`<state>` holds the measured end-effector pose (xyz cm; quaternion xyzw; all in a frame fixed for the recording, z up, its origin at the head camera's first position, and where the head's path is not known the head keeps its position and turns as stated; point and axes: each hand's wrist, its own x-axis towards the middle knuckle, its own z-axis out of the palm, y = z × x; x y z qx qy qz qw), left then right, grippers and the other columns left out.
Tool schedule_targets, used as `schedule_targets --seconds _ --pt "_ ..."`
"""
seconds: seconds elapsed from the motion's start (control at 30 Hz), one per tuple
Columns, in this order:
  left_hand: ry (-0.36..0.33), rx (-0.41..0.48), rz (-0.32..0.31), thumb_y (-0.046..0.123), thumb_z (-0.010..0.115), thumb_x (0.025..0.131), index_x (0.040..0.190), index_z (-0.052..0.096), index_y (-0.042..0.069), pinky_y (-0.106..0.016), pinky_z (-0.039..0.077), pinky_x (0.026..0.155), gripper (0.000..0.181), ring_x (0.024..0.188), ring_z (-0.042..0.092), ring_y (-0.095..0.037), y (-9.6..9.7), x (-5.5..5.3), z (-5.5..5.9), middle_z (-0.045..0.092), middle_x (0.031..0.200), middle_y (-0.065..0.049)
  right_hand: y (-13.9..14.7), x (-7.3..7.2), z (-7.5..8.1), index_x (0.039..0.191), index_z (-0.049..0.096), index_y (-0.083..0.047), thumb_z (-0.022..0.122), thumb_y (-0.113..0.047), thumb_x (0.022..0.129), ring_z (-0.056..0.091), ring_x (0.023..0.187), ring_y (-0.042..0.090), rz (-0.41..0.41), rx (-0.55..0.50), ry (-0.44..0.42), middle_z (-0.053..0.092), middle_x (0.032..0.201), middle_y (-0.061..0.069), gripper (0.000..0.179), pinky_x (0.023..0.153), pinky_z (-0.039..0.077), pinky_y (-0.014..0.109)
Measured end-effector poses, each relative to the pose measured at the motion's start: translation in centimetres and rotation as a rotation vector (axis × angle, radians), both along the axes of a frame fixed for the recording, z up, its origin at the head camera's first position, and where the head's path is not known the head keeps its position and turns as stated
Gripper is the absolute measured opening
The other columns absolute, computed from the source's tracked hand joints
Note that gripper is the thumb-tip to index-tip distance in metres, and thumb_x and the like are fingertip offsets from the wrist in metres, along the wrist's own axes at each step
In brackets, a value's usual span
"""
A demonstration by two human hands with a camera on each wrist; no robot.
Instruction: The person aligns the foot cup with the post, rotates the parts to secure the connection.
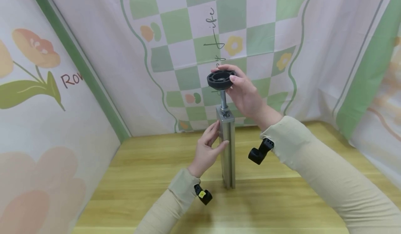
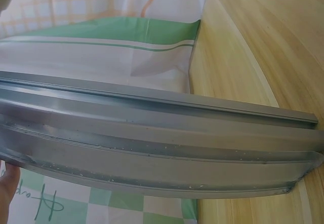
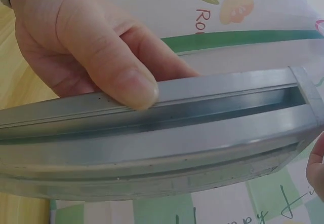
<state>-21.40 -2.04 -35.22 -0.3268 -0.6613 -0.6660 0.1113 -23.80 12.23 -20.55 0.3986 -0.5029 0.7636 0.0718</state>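
An aluminium profile (image 1: pixel 232 150) with slots along its sides stands upright on the table, an end plate (image 1: pixel 230 118) on its top. Out of that plate rises a threaded bolt (image 1: pixel 223 101), and at its top sits a round black leveling foot (image 1: pixel 218 85), cup side up. My right hand (image 1: pixel 247 96) holds the foot by its rim, thumb on the upper edge. Lower down, my left hand (image 1: pixel 205 154) grips the profile from the left side. In the right wrist view the left thumb (image 3: pixel 134 87) lies along the slotted edge, with the other fingers partly hidden behind.
The wooden table (image 1: pixel 150 164) carries the profile. A printed cloth with green checks (image 1: pixel 206 56) hangs behind, and more cloth (image 1: pixel 47 122) closes off the left and right sides. Black camera mounts (image 1: pixel 261 152) are strapped at both wrists.
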Motion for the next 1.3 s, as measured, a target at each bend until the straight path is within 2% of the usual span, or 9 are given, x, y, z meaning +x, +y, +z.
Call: schedule_targets --seconds 0.23,0.4,0.6,0.8,1.03,1.17,1.3 --pt "0.013 0.002 -0.003 -0.009 0.063 0.085 0.139 0.035 -0.009 -0.028 0.041 0.109 0.061 0.130 0.043 -0.037 0.0 0.0 0.1 0.036 0.145 -0.025 0.2 0.2 0.1 0.113 0.060 -0.018 0.051 -0.021 0.092 0.054 0.110 0.017 -0.071 0.033 0.041 0.059 0.118 0.001 0.023 0.101 0.040 0.028" --pt "0.002 -0.002 0.002 -0.009 0.062 0.085 0.139 0.035 -0.009 -0.027 0.040 0.109 0.060 0.130 0.044 -0.036 0.0 0.1 0.1 0.036 0.145 -0.025 0.4 0.4 0.2 0.112 0.061 -0.019 0.045 -0.012 0.093 0.058 0.107 0.015 -0.148 0.072 0.078 0.061 0.117 0.000 0.026 0.101 0.039 0.028" --pt "-0.001 -0.006 0.003 -0.010 0.063 0.085 0.139 0.036 -0.009 -0.028 0.040 0.109 0.061 0.130 0.044 -0.036 0.0 0.1 0.1 0.036 0.145 -0.025 0.5 0.7 0.3 0.108 0.062 -0.020 0.043 -0.005 0.091 0.053 0.114 0.017 -0.242 0.121 0.055 0.060 0.120 -0.001 0.030 0.101 0.040 0.027" --pt "0.000 -0.005 0.003 -0.010 0.062 0.085 0.139 0.035 -0.010 -0.028 0.040 0.109 0.060 0.131 0.042 -0.037 0.0 0.1 0.1 0.035 0.145 -0.026 0.5 1.4 0.5 0.104 0.061 -0.020 0.053 -0.008 0.089 0.058 0.098 0.018 -0.382 0.187 0.002 0.056 0.127 0.007 0.021 0.087 0.051 0.021" --pt "0.007 0.004 -0.004 -0.011 0.062 0.084 0.139 0.035 -0.009 -0.029 0.042 0.108 0.061 0.128 0.045 -0.038 0.0 0.1 0.1 0.036 0.144 -0.026 0.2 1.7 0.7 0.097 0.059 -0.022 0.063 -0.010 0.084 0.050 0.091 0.016 -0.513 0.230 -0.041 0.058 0.121 -0.002 0.018 0.073 0.049 0.019" --pt "0.010 0.008 -0.005 -0.011 0.062 0.084 0.139 0.036 -0.009 -0.029 0.042 0.108 0.061 0.128 0.045 -0.038 0.0 0.1 0.1 0.036 0.144 -0.026 0.0 1.7 0.8 0.097 0.057 -0.015 0.065 -0.010 0.083 0.050 0.086 0.015 -0.599 0.266 -0.019 0.056 0.123 0.002 0.017 0.063 0.045 0.017" --pt "0.012 0.006 -0.004 -0.011 0.063 0.084 0.139 0.035 -0.009 -0.029 0.042 0.108 0.062 0.128 0.044 -0.038 -0.1 0.1 0.1 0.036 0.144 -0.026 -0.2 1.6 0.9 0.098 0.055 -0.003 0.067 -0.010 0.082 0.048 0.081 0.013 -0.665 0.297 0.022 0.056 0.121 0.006 0.021 0.065 0.044 0.018"
